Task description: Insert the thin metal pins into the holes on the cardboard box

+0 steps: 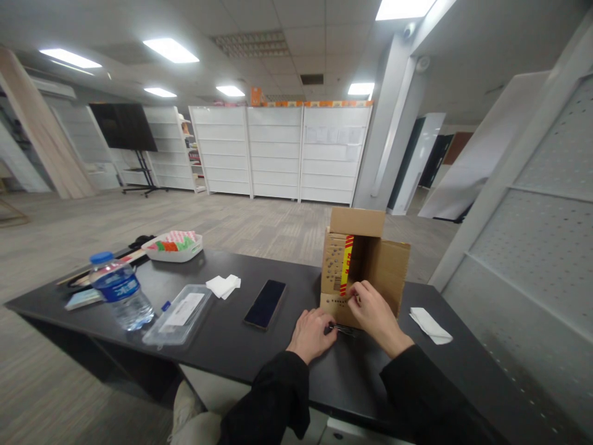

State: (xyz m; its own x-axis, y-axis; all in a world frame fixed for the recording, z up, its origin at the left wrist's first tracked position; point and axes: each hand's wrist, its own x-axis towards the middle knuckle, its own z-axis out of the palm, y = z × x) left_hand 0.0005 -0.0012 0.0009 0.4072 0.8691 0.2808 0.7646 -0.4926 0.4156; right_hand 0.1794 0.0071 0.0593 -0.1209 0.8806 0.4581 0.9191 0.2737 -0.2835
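At a dark desk, my left hand (312,334) grips a small metal tool (341,330), while my right hand (376,313) bends its fingers into a narrow pinch, contents impossible to tell, at the front of an open cardboard box (393,272) standing on the desktop (287,272). Leftward lie a phone (265,303), a clear plastic case (178,314) and a water bottle (121,292).

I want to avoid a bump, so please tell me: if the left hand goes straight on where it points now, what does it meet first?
Beyond the slim dark item at its fingertips, the left hand would probably meet the cardboard box; depth is unclear.
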